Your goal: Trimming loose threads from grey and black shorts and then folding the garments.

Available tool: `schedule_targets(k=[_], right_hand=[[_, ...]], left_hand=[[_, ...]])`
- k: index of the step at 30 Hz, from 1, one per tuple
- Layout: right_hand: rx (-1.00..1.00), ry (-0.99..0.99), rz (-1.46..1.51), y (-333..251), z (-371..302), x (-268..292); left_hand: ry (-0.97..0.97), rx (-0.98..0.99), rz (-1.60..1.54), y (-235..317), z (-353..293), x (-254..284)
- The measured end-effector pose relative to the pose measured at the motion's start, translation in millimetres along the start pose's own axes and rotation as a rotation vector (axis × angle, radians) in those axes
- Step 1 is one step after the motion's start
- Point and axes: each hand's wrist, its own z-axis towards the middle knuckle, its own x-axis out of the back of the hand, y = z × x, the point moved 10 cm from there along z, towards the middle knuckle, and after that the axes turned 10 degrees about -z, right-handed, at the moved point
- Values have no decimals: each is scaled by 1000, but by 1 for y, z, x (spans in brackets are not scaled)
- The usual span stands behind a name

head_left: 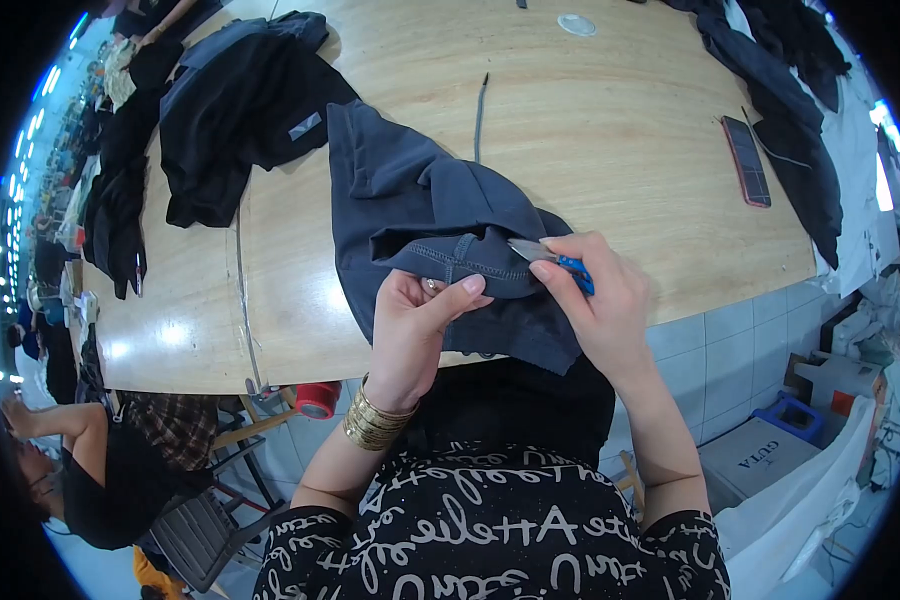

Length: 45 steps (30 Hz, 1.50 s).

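Note:
A dark grey garment (410,190) lies at the table's near edge, partly lifted, with crossing overlock seams turned outward. My left hand (415,315) grips its folded edge just below the seams, thumb on top, fingers partly hidden under the cloth. In my right hand (600,295) is a pair of small thread snips (575,270) with blue handles and metal blades. The blade tips rest at the seam on the right side of the fold. Whether the blades are apart or together is hard to make out.
Black and grey garments (240,110) are piled at the left, more dark clothes (785,100) at the far right. A phone (747,162) lies right, a grey cord (481,120) ahead. Another person (100,470) sits at lower left. A grey box (755,455) stands below right.

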Motion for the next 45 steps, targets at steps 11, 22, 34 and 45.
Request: schedule_targets(k=[11, 22, 34, 45], right_hand=[[-336, 5, -87, 62, -11, 25], [-271, -205, 180, 12, 7, -27], [34, -375, 140, -53, -11, -76], [-285, 60, -133, 63, 22, 29]], left_hand=[[-286, -52, 532, 89, 24, 21], [1, -750, 1509, 105, 110, 66], [80, -636, 1161, 123, 111, 92], [-34, -118, 390, 39, 68, 50]])
